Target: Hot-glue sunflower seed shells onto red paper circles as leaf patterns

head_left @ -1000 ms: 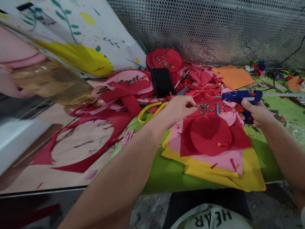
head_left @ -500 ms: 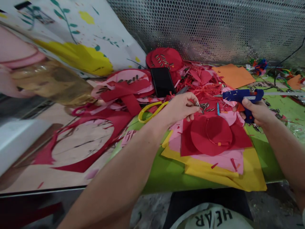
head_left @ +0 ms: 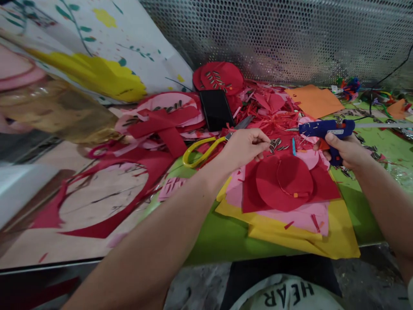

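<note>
My left hand (head_left: 250,146) is closed in a pinch beside a small pile of striped sunflower seeds (head_left: 275,144). A seed showed at its fingertips a moment earlier; now the fingers mostly hide it. In my right hand (head_left: 350,150) is a blue hot glue gun (head_left: 325,128), its nozzle pointing left above the seeds and a glue stick out of its back. Below and between the hands lies a round red felt piece (head_left: 285,183) with a thin red strand and a small orange bit on it. It rests on stacked red, pink and yellow sheets (head_left: 342,237).
Yellow-handled scissors (head_left: 200,153) lie beside my left forearm. Behind are a black phone (head_left: 217,110), red discs with seeds (head_left: 222,77), red scraps (head_left: 271,103) and an orange sheet (head_left: 314,101). A perforated metal panel (head_left: 290,38) stands at the back; a large jar (head_left: 61,107) is at left.
The view has shifted slightly, moving the scene left. My left fingers have drawn closer together around the seed. The glue gun stays in my right hand, nearly unmoved.
</note>
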The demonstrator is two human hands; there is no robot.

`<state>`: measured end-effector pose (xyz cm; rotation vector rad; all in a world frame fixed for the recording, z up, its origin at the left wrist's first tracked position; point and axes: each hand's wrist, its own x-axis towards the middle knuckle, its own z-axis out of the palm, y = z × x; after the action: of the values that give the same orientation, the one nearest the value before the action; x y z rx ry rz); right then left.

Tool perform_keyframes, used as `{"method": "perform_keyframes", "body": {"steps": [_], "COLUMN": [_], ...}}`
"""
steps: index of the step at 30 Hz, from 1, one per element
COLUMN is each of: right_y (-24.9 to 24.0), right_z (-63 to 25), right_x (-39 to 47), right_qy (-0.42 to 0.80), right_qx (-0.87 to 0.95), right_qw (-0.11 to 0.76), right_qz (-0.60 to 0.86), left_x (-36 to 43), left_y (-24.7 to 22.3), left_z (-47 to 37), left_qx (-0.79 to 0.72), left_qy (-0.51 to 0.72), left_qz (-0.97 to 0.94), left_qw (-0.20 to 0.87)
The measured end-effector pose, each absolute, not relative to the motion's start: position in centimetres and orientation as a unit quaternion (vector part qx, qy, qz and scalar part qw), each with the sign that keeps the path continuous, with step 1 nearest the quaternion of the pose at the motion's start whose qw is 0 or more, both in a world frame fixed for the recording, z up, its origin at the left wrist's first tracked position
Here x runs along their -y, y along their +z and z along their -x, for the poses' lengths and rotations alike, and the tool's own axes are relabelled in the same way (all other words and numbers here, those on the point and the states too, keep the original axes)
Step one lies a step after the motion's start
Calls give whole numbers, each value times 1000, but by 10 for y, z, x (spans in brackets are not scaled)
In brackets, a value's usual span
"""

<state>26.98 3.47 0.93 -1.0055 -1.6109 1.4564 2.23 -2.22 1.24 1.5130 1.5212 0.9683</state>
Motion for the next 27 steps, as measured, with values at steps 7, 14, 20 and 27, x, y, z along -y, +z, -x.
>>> {"method": "perform_keyframes", "body": {"steps": [7,14,20,27], "right_y": [12,12,12,16], "right_z": [-267,-266,-267,-266], "right_x": [-31,-29,-30,-26], "right_qy": [565,554,552,524], "right_qx": [617,630,635,659], "right_qw": [359,355,349,331], "right_qz": [414,413,413,426], "left_x": [39,50,53,56], "left_y": [-4,-8,-5,-4], "left_z": [-18,-25,-26,-25], "left_qx": [-595,-645,-650,-622], "left_qy": [362,256,201,193], "left_qz": [-637,-681,-696,-712], "left_qw": [331,234,230,261]}}
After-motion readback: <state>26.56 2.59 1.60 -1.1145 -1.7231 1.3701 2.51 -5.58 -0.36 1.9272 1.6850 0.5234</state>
